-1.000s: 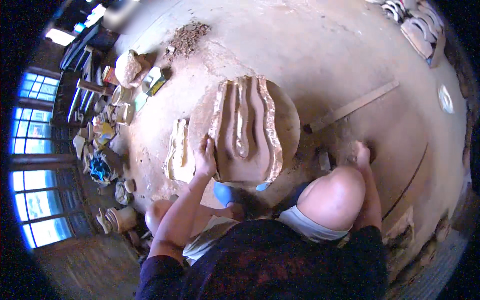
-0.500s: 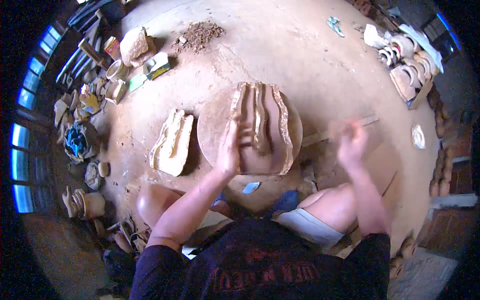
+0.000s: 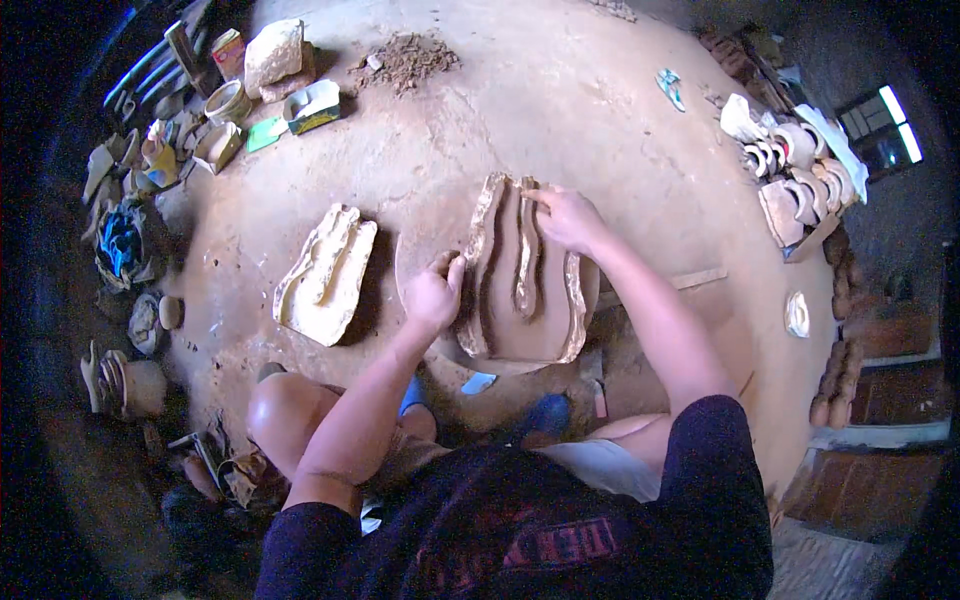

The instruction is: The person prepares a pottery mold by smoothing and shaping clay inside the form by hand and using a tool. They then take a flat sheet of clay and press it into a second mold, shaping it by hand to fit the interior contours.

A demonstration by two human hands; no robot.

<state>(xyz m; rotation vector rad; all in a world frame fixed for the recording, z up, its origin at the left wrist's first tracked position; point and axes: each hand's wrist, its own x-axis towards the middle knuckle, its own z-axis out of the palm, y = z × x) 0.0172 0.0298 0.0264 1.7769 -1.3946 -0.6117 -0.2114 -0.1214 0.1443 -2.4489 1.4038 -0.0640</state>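
Observation:
A brown clay-filled mould [image 3: 520,325] lies in front of me on a round board [image 3: 420,240]. It has wavy raised side walls with rough cream edges and a long ridge down its middle. At its left wall, my left hand [image 3: 435,292] is closed with the thumb up, gripping the edge. My right hand [image 3: 568,220] reaches over the right wall and pinches the far end of the middle ridge. Beside the board on the left rests a cream mould piece [image 3: 335,275] with a similar wavy ridge, touched by neither hand.
A wooden strip [image 3: 690,280] lies right of the board. Near my feet are a light-blue scrap [image 3: 479,383] and a small tool [image 3: 600,400]. Crumbled clay [image 3: 415,60] is heaped far ahead. Buckets and blocks [image 3: 275,55] crowd the left; curved clay pieces [image 3: 800,190] are piled right.
My right hand has come in from the right onto the middle ridge. My left hand has moved from inside the left wall to its outer edge. The mould has shifted slightly towards me.

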